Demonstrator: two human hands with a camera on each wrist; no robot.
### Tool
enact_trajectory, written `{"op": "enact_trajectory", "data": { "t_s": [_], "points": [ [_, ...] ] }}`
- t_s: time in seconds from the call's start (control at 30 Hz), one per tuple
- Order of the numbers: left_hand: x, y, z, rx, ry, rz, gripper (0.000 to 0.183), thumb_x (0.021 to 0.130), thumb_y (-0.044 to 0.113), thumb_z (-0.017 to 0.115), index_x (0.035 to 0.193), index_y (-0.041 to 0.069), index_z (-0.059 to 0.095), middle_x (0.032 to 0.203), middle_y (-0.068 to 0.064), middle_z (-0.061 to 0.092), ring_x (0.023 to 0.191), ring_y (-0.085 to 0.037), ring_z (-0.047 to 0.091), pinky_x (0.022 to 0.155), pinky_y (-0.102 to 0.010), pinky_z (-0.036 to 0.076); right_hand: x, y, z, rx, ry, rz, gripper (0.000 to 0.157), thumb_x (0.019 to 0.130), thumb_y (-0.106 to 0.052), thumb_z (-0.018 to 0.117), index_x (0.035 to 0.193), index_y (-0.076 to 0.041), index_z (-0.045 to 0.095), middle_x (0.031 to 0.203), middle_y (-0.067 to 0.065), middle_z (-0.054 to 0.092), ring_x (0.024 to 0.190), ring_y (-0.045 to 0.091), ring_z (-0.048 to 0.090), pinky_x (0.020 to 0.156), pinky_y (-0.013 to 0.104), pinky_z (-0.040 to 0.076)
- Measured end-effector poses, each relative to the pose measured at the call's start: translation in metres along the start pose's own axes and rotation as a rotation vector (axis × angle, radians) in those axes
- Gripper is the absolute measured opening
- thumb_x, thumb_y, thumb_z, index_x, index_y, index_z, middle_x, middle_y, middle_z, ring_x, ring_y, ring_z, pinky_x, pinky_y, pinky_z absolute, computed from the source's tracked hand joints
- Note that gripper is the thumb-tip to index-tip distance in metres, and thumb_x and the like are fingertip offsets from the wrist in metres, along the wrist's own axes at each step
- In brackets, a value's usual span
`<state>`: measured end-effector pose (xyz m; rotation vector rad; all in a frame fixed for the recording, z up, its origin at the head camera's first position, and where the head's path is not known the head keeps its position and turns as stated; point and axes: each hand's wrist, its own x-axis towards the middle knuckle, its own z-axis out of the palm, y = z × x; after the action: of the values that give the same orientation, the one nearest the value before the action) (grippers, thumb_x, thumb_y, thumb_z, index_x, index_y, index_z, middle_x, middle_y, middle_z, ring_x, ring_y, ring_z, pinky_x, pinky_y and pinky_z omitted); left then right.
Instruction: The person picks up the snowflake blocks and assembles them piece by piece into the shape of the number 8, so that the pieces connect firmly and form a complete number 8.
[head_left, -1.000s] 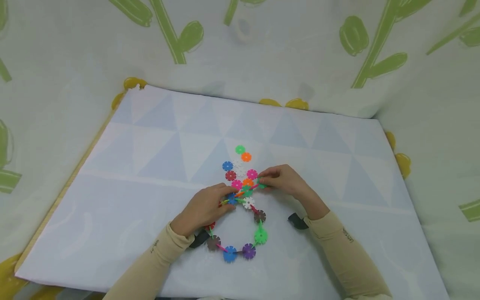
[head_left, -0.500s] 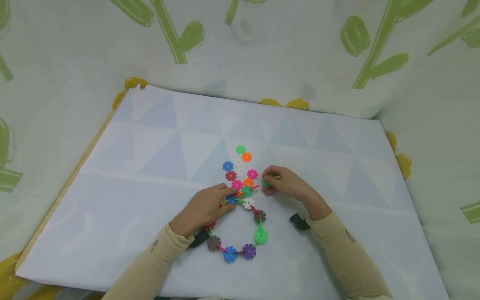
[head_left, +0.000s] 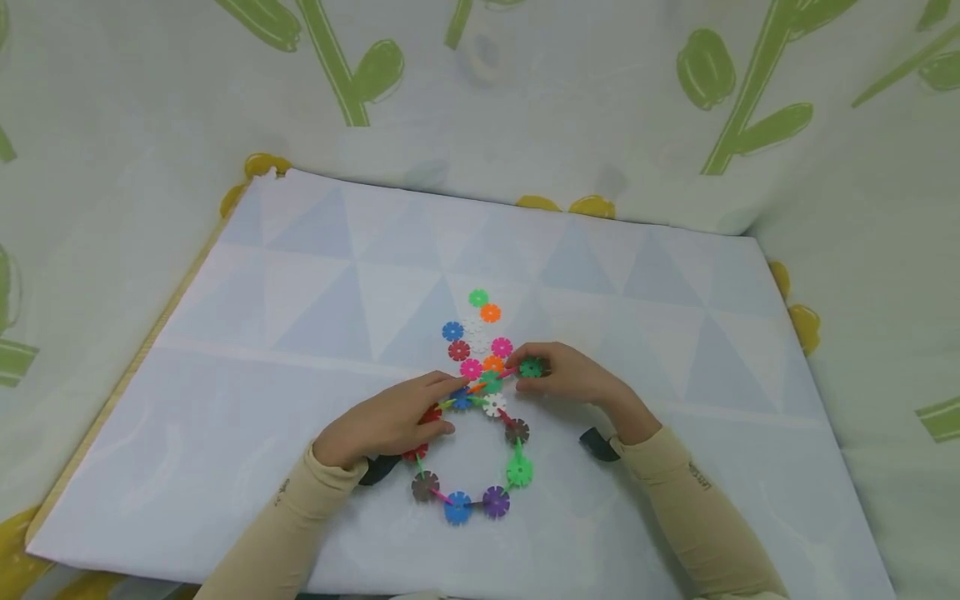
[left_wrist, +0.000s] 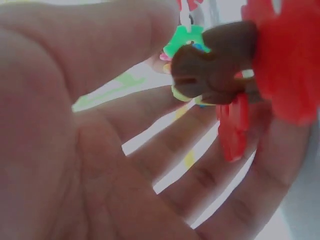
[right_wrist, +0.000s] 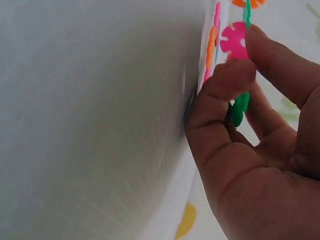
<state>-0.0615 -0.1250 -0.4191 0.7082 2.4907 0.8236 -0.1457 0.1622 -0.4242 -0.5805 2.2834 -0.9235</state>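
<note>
By judgement, well along, with most of the linking done. On the tabletop [head_left: 225,433]: a ring of slotted discs [head_left: 520,472], apparently closed, partly hidden under the left hand [head_left: 382,419]. From its far side, running toward the right hand [head_left: 573,373]: a short tail of orange link [head_left: 477,388], green link [head_left: 491,382] and pink link [head_left: 507,373]. Right hand: 2 fingertips pinching at the pink link, with the green end disc [head_left: 531,367] inside the curl. Slotted on or merely alongside: cannot tell. Left hand: fingers relaxed over the ring, beside a red disc [head_left: 431,414], clasping nothing as far as visible. Left over beyond the ring, apparently unlinked: 7 colored loose discs [head_left: 459,350], including 2 pink and 2 orange, plus white discs [head_left: 481,343], too pale to count. Tail's finished length: no sign in view.
</note>
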Motion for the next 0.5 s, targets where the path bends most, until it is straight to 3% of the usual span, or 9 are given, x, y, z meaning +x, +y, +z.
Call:
{"op": "enact_trajectory", "data": {
  "t_s": [0.07, 0.27, 0.4, 0.5],
  "points": [
    [-0.002, 0.002, -0.004, 0.003, -0.032, 0.008, 0.064, 0.097, 0.026, 0.071, 0.154, 0.010, 0.045, 0.151, -0.008, 0.053, 0.135, -0.027, 0.054, 0.112, -0.048, 0.046, 0.001, -0.003, 0.002, -0.034, 0.024, -0.007, 0.026, 0.092, -0.026, 0.077, 0.116, -0.017, 0.072, 0.117, 0.003, 0.068, 0.112, 0.023, 0.056, 0.093, 0.037, 0.054],
    [0.000, 0.005, -0.013, 0.064, -0.091, 0.048, 0.059, 0.099, 0.027, 0.068, 0.151, 0.007, 0.047, 0.147, -0.010, 0.056, 0.129, -0.028, 0.056, 0.108, -0.045, 0.049, 0.001, -0.009, 0.008, -0.106, 0.076, 0.025, 0.013, 0.091, -0.024, 0.078, 0.102, -0.018, 0.075, 0.104, -0.001, 0.071, 0.099, 0.018, 0.057, 0.084, 0.030, 0.053],
    [0.012, 0.009, -0.018, 0.016, -0.090, 0.026, 0.052, 0.102, 0.025, 0.063, 0.148, 0.006, 0.051, 0.142, -0.009, 0.059, 0.128, -0.025, 0.057, 0.111, -0.046, 0.047, -0.001, -0.008, 0.010, -0.120, 0.069, 0.024, 0.008, 0.093, -0.022, 0.076, 0.099, -0.018, 0.073, 0.095, -0.002, 0.068, 0.089, 0.016, 0.055, 0.076, 0.027, 0.048],
    [0.025, 0.011, -0.014, -0.021, -0.074, 0.011, 0.050, 0.102, 0.027, 0.063, 0.147, 0.008, 0.051, 0.139, -0.008, 0.062, 0.127, -0.024, 0.059, 0.109, -0.045, 0.048, -0.003, -0.009, 0.012, -0.100, 0.054, 0.017, 0.005, 0.094, -0.021, 0.074, 0.097, -0.018, 0.071, 0.087, -0.002, 0.065, 0.082, 0.016, 0.053, 0.071, 0.028, 0.045]
  ]
}}
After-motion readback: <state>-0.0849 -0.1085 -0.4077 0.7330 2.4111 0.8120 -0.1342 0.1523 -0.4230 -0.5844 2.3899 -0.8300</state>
